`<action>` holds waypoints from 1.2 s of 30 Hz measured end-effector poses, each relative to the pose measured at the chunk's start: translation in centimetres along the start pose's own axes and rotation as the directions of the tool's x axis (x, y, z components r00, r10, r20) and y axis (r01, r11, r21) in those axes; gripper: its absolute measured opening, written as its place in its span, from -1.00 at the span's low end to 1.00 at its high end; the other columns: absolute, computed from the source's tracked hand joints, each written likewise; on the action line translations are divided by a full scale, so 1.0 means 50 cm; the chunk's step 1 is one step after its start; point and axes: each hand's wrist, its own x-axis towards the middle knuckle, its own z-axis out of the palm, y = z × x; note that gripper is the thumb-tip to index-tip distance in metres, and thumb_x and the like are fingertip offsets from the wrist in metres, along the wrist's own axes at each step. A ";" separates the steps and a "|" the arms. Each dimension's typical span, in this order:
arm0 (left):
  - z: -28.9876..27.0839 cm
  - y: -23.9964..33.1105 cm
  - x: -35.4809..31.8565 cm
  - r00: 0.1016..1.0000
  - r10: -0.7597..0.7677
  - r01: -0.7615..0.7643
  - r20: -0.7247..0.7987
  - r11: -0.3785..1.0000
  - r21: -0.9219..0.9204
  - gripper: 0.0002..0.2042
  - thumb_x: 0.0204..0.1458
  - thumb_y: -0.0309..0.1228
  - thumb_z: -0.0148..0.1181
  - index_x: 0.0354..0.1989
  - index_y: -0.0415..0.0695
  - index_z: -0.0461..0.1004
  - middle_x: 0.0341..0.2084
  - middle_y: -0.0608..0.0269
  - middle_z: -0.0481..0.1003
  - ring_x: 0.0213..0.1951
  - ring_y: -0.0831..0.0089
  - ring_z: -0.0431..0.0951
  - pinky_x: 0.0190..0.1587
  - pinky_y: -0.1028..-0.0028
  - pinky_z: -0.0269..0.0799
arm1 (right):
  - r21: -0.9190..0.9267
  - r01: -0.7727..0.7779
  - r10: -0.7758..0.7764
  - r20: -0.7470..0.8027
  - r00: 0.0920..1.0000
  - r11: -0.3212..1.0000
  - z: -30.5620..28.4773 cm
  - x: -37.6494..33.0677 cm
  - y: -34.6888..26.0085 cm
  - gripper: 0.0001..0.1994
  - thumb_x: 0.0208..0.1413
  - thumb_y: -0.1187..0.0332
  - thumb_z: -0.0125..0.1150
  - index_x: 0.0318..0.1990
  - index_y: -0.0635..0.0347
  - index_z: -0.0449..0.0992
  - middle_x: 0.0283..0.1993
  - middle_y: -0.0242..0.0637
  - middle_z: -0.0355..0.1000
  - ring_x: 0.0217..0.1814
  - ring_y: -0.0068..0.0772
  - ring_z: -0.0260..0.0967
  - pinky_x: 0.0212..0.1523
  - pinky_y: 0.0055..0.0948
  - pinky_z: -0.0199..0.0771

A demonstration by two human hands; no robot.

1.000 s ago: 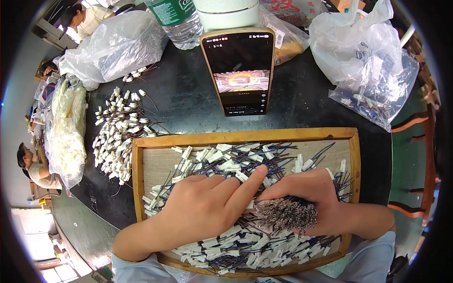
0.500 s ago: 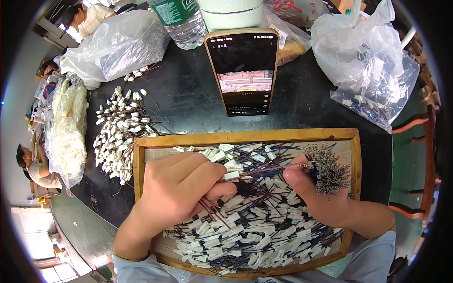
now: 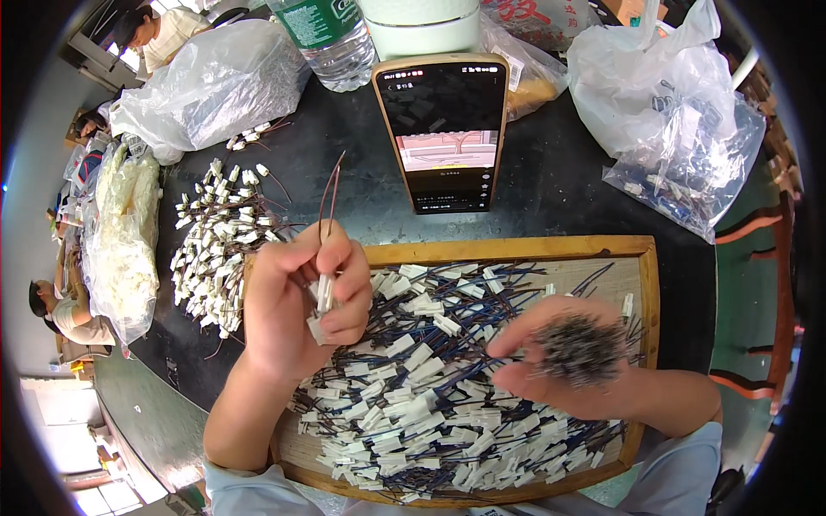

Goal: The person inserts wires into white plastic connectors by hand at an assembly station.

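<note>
Wires had just come up out of the tray (image 3: 516,249): half a second earlier my left hand (image 3: 297,314) lay flat among the connectors, and now it was raised over the tray's left edge, closed around a few white connectors (image 3: 324,301) whose brown leads (image 3: 329,193) stood straight up toward the phone (image 3: 447,133). The left grip was tight, thumb and fingers pinched on the plugs, nothing loose between them.

My right hand (image 3: 559,365) had dropped from the tray's upper right corner to its right middle. It was blurred with motion, but I could make out a dark bundle (image 3: 581,344) of wire ends bristling from a closed fist, so that grip was shut on the bundle.

I judged this as one pick done: a small set pulled free of the heap and lifted clear, with the gathered bundle brought lower, nearer the heap. The heap (image 3: 413,404) of blue-wired connectors filled most of the tray, so much sorting remained.

Left of the tray, on the desk (image 3: 344,198), lay a pile (image 3: 215,241) of white connectors with brown leads, matching what my left hand held.
</note>
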 end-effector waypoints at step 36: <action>0.111 -0.052 -0.023 0.981 -0.191 0.165 0.020 0.892 0.420 -0.81 0.28 -0.25 -0.23 -0.11 -0.09 0.11 -0.56 0.46 0.11 -0.62 0.73 0.09 -0.56 0.67 0.06 | -0.455 0.010 -0.109 -0.191 0.975 0.891 0.051 -0.016 0.013 -0.96 -0.07 0.54 0.18 -0.43 0.29 0.46 -0.61 -0.25 0.31 -0.65 -0.31 0.25 -0.57 -0.40 0.22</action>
